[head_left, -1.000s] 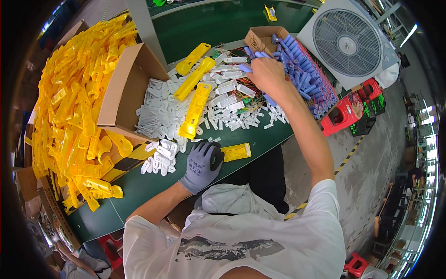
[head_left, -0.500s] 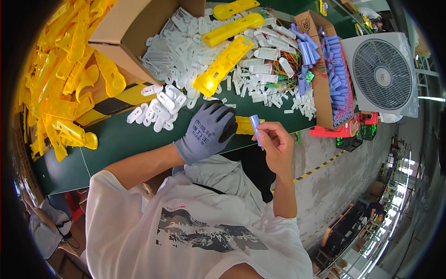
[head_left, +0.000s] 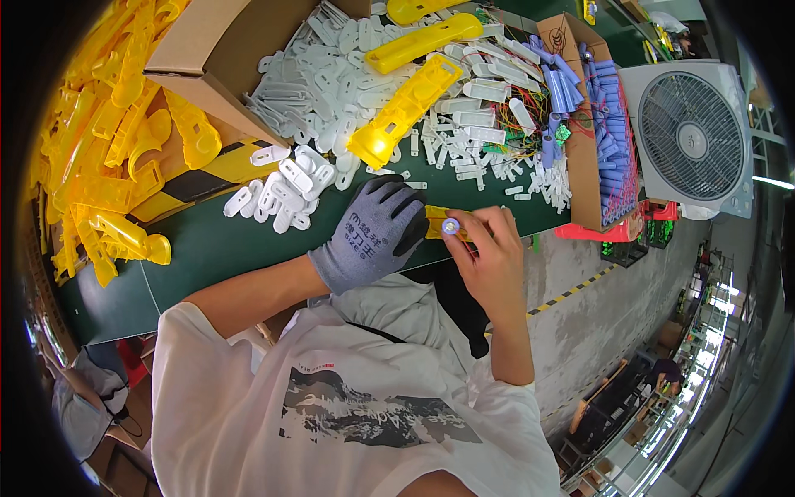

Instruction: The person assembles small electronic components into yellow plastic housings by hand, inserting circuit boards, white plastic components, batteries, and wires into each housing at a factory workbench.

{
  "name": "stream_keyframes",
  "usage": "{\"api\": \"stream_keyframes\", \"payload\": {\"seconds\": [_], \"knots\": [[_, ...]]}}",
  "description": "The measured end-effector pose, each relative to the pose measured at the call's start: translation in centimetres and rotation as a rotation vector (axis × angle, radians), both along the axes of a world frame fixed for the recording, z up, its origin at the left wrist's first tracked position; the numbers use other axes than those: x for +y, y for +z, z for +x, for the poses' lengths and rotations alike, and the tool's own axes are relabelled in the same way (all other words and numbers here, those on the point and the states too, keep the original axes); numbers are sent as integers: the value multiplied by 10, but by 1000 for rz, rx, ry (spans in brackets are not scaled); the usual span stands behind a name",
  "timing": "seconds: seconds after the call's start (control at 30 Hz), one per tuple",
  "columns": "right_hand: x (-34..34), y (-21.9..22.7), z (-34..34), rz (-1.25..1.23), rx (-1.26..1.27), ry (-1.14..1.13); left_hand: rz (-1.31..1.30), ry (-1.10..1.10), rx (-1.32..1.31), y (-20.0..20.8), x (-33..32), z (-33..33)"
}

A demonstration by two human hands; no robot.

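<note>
My left hand (head_left: 368,234), in a grey glove with dark fingertips, is closed around a yellow plastic shell (head_left: 434,224) at the table's near edge. Its fingers and palm cover most of that shell. Bare, my right hand (head_left: 497,263) pinches a purple-blue cylindrical battery cell (head_left: 450,226) between thumb and fingers. One round end of the cell faces up, right over the exposed part of the shell. Whether cell and shell touch, I cannot tell. Beyond my hands another yellow shell (head_left: 404,112) lies open on a heap of white plastic pieces (head_left: 319,91).
Yellow shells (head_left: 99,132) are piled at left beside a tipped cardboard box (head_left: 199,50). A carton of battery cells (head_left: 609,157) stands at right, with a box fan (head_left: 694,132) beyond it. Wired parts (head_left: 513,112) and small white pieces (head_left: 288,186) lie on the green table (head_left: 195,290).
My right hand has tilted the battery cell from lying lengthwise to end-up and brought it slightly left over the yellow shell. My left hand keeps its grip; the view has shifted a little.
</note>
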State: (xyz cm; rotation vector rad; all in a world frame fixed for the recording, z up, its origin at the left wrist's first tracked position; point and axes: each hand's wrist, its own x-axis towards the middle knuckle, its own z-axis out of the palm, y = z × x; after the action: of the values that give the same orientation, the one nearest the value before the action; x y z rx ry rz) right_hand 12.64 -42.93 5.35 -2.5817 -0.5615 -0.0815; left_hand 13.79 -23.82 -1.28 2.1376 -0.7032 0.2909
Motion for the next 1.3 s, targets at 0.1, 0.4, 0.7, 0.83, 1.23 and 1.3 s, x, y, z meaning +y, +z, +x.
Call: {"api": "stream_keyframes", "payload": {"seconds": [0.1, 0.4, 0.7, 0.83, 1.23, 1.3], "knots": [[0, -15, 16, 95, -61, 123, 56, -32, 11, 0, 3, 0], [-14, -26, 15, 183, -104, 187, 26, -33, 6, -6, 1, 1], [-7, -30, -7, -28, -177, 101, -41, -53, 20, 4, 3, 3], [-17, -43, -17, -221, -266, 115, -38, -68, 27, 5, 0, 2], [-20, -54, 7, 230, -190, 160, -30, 19, 3, 23, 10, 8], [-24, -50, 11, 267, -211, 151, 32, -5, 7, 22, 9, 5]]}}
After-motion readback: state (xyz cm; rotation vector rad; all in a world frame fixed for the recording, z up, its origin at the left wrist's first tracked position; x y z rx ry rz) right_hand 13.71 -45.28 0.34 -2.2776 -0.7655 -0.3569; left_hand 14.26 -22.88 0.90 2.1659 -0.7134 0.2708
